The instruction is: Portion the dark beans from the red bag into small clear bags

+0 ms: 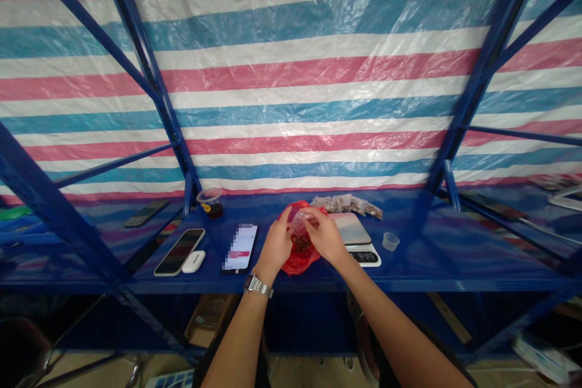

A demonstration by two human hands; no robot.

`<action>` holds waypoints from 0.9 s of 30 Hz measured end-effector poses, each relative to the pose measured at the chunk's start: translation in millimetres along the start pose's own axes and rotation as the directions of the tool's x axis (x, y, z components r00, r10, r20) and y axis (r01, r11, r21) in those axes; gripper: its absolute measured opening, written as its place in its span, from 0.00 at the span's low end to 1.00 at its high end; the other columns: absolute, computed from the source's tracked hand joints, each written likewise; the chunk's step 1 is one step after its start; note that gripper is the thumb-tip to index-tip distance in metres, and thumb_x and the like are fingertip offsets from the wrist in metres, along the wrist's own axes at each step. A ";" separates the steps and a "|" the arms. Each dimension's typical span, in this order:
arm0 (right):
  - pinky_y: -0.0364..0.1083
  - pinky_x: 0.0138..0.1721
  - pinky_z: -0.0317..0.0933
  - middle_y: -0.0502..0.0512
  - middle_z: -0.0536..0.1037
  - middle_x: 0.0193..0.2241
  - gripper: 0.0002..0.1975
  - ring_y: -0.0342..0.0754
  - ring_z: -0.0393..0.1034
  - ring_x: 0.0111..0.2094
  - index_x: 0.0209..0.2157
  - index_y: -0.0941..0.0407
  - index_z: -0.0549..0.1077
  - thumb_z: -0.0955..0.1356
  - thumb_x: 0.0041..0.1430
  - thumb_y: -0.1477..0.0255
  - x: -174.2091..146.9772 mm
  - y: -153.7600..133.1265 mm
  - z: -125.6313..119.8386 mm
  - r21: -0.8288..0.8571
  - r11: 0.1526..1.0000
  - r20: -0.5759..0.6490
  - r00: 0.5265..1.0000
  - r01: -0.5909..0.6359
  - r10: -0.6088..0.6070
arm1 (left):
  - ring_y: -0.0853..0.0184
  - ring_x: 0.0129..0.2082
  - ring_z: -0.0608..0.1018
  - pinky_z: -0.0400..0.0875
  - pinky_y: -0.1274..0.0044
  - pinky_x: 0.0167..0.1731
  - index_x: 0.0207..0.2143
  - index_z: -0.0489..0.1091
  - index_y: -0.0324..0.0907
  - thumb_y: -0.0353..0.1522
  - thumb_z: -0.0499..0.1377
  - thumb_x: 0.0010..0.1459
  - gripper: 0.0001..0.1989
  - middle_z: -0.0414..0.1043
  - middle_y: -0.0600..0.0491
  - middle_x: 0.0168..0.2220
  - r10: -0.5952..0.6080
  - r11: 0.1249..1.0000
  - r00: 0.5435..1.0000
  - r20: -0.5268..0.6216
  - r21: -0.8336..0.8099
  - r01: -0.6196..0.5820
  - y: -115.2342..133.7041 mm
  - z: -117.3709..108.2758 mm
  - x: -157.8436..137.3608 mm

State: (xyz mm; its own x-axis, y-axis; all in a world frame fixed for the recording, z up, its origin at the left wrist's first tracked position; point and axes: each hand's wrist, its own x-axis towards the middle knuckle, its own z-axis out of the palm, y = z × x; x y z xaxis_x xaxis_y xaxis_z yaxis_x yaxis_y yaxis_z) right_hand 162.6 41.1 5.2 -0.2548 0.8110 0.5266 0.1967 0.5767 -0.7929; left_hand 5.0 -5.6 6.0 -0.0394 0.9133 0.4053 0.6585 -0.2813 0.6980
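Over a red plastic bag point(297, 265) on the blue shelf, my left hand point(278, 241) and my right hand point(325, 237) face each other. Both have their fingers closed on a small clear plastic bag point(301, 219), one hand at each side. Small brown pieces point(301, 244) show in the red bag just below; their kind is too small to tell. Right of my right hand is a kitchen scale point(364, 256) with a metal top and dark display. A small clear cup point(390, 241) stands beyond it. Several filled clear packets point(348, 204) lie behind the scale.
Left of my hands lie a lit phone point(240, 247), a dark phone point(179, 251) and a white earbud case point(193, 261). A clear container with dark liquid point(211, 206) stands at the back left. Blue metal posts point(170, 115) and a striped plastic sheet point(309, 73) bound the shelf.
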 end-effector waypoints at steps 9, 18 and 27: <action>0.54 0.54 0.69 0.58 0.82 0.48 0.17 0.53 0.78 0.48 0.48 0.54 0.78 0.67 0.58 0.78 -1.5 0.9 -3.5 -0.105 0.991 0.046 0.996 0.086 -0.082 | 0.62 0.43 0.82 0.73 0.72 0.46 0.54 0.73 0.45 0.18 0.55 0.58 0.25 0.82 0.47 0.40 0.031 0.994 0.999 0.034 0.108 -0.034 7.0 -3.8 0.3; 0.52 0.48 0.70 0.55 0.84 0.43 0.11 0.52 0.80 0.42 0.44 0.53 0.79 0.66 0.62 0.72 2.6 0.0 -12.1 -0.053 0.998 0.015 1.000 0.016 -0.015 | 0.62 0.43 0.82 0.72 0.71 0.47 0.51 0.76 0.43 0.19 0.57 0.60 0.20 0.81 0.46 0.43 -0.031 0.986 0.999 -0.045 0.160 0.038 -2.0 -3.7 3.8; 0.51 0.49 0.70 0.56 0.83 0.44 0.15 0.51 0.79 0.43 0.46 0.54 0.77 0.66 0.58 0.77 3.5 1.9 -5.0 0.001 0.999 0.036 0.999 0.040 -0.040 | 0.62 0.40 0.80 0.71 0.72 0.44 0.40 0.79 0.42 0.23 0.60 0.61 0.10 0.82 0.49 0.37 0.054 0.984 0.998 0.011 0.167 -0.055 5.3 -2.5 1.0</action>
State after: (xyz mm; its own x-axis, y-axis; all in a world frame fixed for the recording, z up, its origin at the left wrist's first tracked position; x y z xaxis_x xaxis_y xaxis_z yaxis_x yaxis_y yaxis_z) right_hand 166.8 45.6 7.0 -0.2967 0.7830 0.5467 0.1858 0.6089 -0.7712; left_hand 6.6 -7.0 11.6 0.0046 0.8999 0.4360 0.7760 -0.2782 0.5660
